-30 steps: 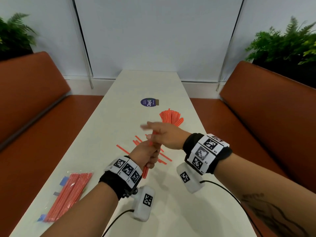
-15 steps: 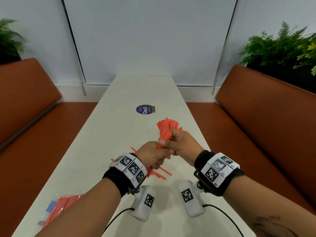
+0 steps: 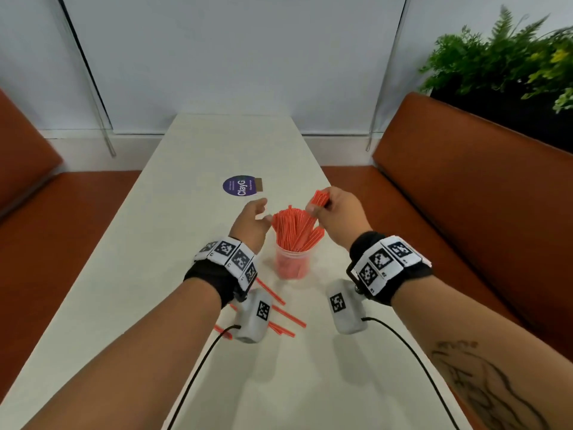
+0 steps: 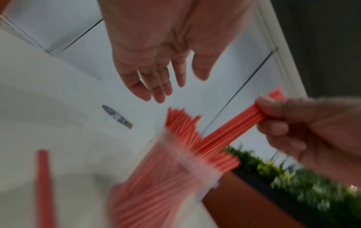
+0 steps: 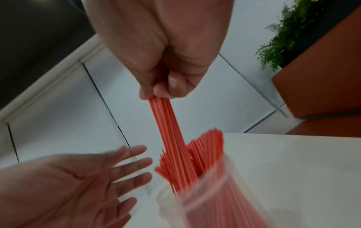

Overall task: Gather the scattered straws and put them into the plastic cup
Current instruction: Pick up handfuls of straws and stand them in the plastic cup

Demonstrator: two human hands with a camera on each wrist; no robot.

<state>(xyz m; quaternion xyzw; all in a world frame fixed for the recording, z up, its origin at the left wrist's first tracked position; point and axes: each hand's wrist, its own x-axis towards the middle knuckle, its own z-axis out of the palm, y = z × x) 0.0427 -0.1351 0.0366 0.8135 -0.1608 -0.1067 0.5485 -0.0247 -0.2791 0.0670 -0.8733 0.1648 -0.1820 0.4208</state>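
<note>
The right hand (image 3: 338, 212) pinches a bundle of red straws (image 5: 170, 126) whose lower ends enter the clear plastic cup (image 3: 293, 263) between the hands; the left hand (image 3: 251, 221) hovers open-fingered beside it. A slanted push could tip the crowded cup. Only the head view shows loose straws (image 3: 286, 318) on the surface (image 3: 139, 274) beneath the left wrist.

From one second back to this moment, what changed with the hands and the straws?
Both hands gripped one bunch of straws half a second ago. Now the left hand has let go and is open beside the plastic cup, while the right hand alone pinches the bunch of straws, its lower end among those in the cup. Unchanged: several loose straws lie on the table.
</note>
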